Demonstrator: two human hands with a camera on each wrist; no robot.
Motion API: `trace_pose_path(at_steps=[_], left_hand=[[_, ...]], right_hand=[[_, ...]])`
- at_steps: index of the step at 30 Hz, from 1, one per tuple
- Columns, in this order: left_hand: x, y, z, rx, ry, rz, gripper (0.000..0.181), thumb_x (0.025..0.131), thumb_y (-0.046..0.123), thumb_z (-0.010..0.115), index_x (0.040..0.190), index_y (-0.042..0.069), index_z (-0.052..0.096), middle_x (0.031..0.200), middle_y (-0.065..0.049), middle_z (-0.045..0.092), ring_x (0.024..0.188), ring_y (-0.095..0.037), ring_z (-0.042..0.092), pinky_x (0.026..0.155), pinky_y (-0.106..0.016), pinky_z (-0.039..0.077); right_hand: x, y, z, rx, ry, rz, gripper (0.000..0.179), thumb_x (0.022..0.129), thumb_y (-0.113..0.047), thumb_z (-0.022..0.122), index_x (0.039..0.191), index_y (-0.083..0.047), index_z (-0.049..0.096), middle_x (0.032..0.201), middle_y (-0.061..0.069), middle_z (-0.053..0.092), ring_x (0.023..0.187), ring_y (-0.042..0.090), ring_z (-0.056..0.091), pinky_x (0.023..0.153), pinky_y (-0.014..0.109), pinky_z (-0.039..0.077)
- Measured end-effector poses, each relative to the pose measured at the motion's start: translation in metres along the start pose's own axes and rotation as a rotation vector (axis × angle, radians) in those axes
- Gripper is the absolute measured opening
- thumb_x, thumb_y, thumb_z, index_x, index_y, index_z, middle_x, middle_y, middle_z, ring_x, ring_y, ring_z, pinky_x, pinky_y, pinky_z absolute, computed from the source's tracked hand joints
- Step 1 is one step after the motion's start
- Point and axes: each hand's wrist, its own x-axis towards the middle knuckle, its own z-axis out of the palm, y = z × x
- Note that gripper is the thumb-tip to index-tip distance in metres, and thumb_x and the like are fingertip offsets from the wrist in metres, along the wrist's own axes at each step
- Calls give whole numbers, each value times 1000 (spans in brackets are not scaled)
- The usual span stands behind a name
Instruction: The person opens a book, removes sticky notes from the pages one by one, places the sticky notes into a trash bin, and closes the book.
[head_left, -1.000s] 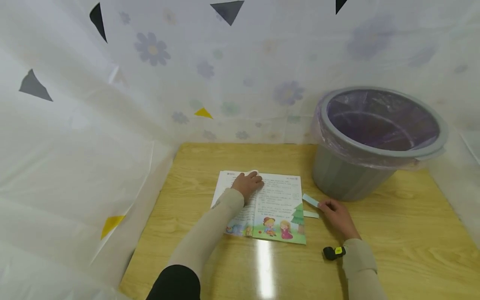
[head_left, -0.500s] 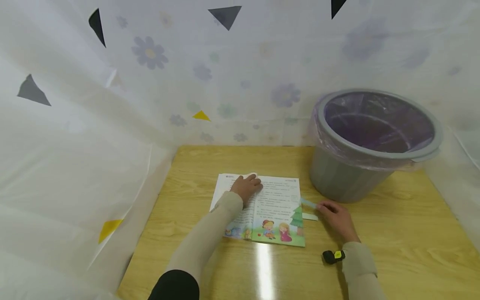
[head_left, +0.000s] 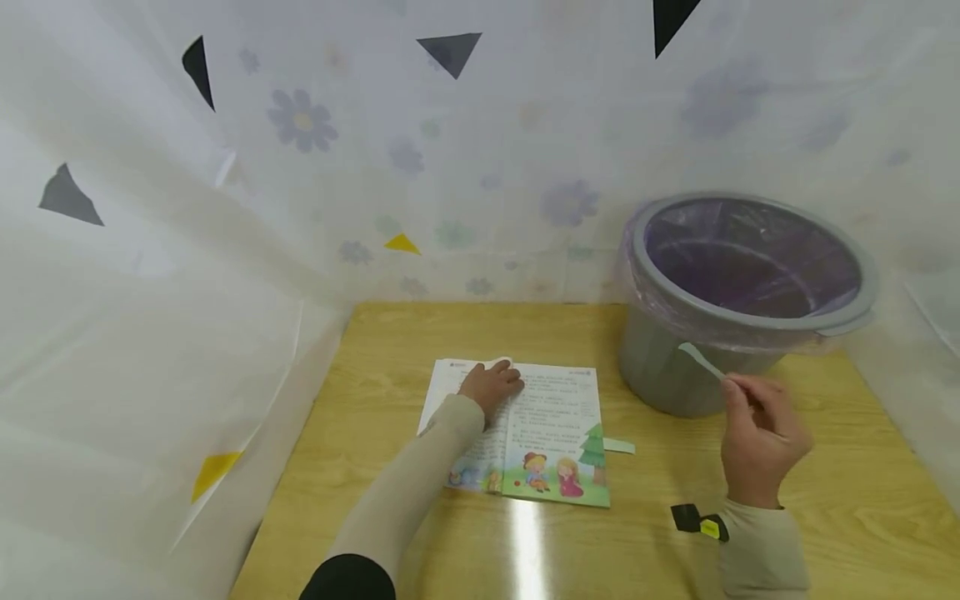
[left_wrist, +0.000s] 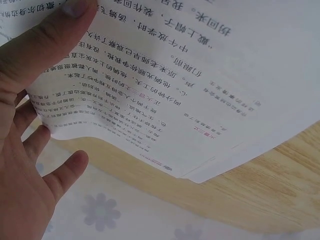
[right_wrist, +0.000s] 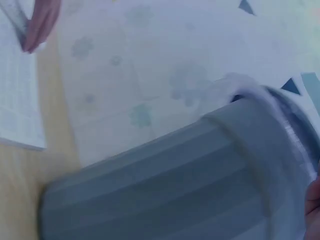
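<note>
An open illustrated book [head_left: 551,417] lies on the table, printed text on its pages and cartoon children along the bottom. My left hand [head_left: 491,389] rests on it near the top of the fold. Seen from the left wrist, the thumb [left_wrist: 47,42] lies over a curved page [left_wrist: 165,90], with the fingers at its edge. Raised to the right of the book, my right hand [head_left: 765,437] pinches a pale green paper strip [head_left: 701,360] by one end. A second pale strip [head_left: 619,446] sticks out from the book's right side.
Close behind the right hand stands a grey bin [head_left: 667,371] lined with a thin purple bag. Its side fills much of the right wrist view. The wooden table [head_left: 405,333] meets flower-patterned sheeting [head_left: 465,167] at the back and plain white sheeting on the left.
My right hand has pulled the paper strip away from the book's right edge and lifted it up and right, in front of the bin. The left hand stays on the book.
</note>
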Motion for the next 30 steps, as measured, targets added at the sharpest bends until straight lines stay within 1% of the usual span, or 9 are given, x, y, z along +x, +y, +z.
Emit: trace_pose_path(at_steps=[3,5,9,13,18,23,26,28,30], left_hand=[[-1,0,-1,6,-4,0,76,86,19,78,149,34,38,159,12,35,152,-14,27,115,-40,45],[0,0,-1,11,0,-1,76,85,20,79,148,34,38,158,12,35,152,-14,27,114,-39,46],[1,-2,-4,23,11,-7,75,84,22,80,146,34,40,156,12,37,151,-13,29,112,-38,48],[1,-4,-7,27,-9,-10,76,85,23,79,148,33,39,158,12,36,151,-14,29,113,-38,47],[3,-4,-6,12,-26,-12,79,83,23,81,149,33,37,160,11,33,152,-14,27,115,-40,44],[5,-4,-5,4,-33,-15,80,83,24,81,150,33,36,160,11,32,153,-13,25,116,-40,43],[5,-4,-4,1,-25,-15,80,84,23,80,150,33,37,160,11,33,153,-13,25,116,-40,44],[5,-4,-4,0,-22,-15,79,84,23,79,150,33,37,160,11,33,152,-14,26,116,-40,44],[5,-4,-5,-2,-27,-16,78,85,22,79,150,33,37,160,11,33,152,-14,26,116,-40,44]], right_hand=[[13,-17,12,-84,129,-65,17,78,11,74,81,25,67,78,-2,67,65,5,58,59,12,44],[24,-24,17,-93,188,-97,17,77,10,74,79,25,67,79,-2,66,67,6,58,60,13,44],[44,-26,22,-107,226,-159,16,78,8,71,78,23,67,82,0,64,75,8,57,66,16,44],[58,-25,23,-198,190,-187,13,83,4,68,81,15,72,89,-2,61,78,5,55,71,16,45],[77,-26,24,-318,119,-143,14,89,-2,66,87,10,74,96,-8,56,82,2,54,78,17,46],[97,-17,22,-615,47,-140,28,94,-16,65,91,10,75,94,-28,49,86,-12,48,78,11,41],[107,-9,18,-771,-21,-156,32,96,-23,64,94,6,77,94,-38,43,90,-18,39,88,13,37],[111,-5,17,-834,-66,-159,34,97,-27,63,97,4,77,96,-30,55,92,-16,35,98,20,33],[113,-2,16,-901,-110,-146,37,98,-31,61,101,2,76,100,-22,58,94,-13,28,107,31,27]])
